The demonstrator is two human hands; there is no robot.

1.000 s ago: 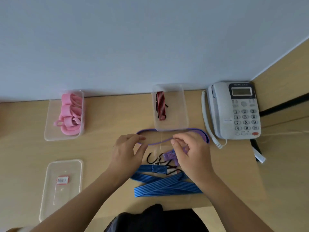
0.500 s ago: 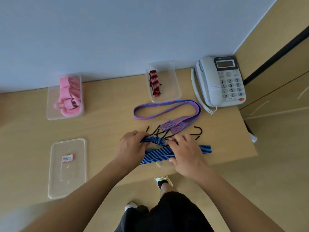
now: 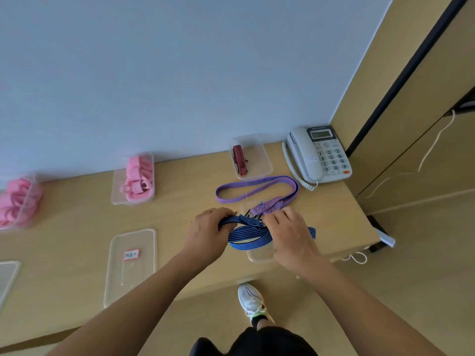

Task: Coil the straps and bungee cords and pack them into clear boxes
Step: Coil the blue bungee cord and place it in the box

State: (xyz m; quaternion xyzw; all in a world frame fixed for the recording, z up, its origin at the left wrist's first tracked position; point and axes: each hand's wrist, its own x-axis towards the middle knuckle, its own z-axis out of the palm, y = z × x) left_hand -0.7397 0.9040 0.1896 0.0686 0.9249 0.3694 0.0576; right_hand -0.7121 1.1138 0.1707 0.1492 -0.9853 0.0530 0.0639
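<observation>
**Blue bungee in both hands, near the desk's front edge**

Blue-and-black striped bungee cord point(image 3: 250, 233) is folded into a few flat strands, just above the desk point(image 3: 77, 227) near its front edge, right of centre. Left hand point(image 3: 208, 233) has fingers curled round the left end. Right hand point(image 3: 291, 233) is clamped over the middle, fingertips on the upper strand.

Hard to see:
- Fingers below the cord are hidden, so the exact pinch is unclear.
- Black hooks point(image 3: 247, 214) show only as slivers between the hands; can't tell whose they are.
- Clear box point(image 3: 259, 256) under the cord is mostly covered by the cord and right wrist; only its near corner shows at the front edge.
- Another clear piece point(image 3: 6, 278) is cut off at the left border.
- Label point(image 3: 131, 254) on the flat clear lid point(image 3: 128, 283) is unreadable.

Orientation: the cord's long axis runs left-right, roughly parallel to the front edge. One end pokes out past the right hand toward the desk's right edge.

Around it:
- Purple strap point(image 3: 257, 192) lies in a loose loop just behind the hands, its stitched ends near the right fingertips.
- Behind that, at the back edge, a clear box point(image 3: 262, 160) holds a coiled red-black cord point(image 3: 239, 163).
- Phone point(image 3: 318, 155) sits in the back right corner.
- Boxed pink straps point(image 3: 136, 179) are at back centre-left, with more pink straps point(image 3: 18, 201) at the far left, blurred.
</observation>
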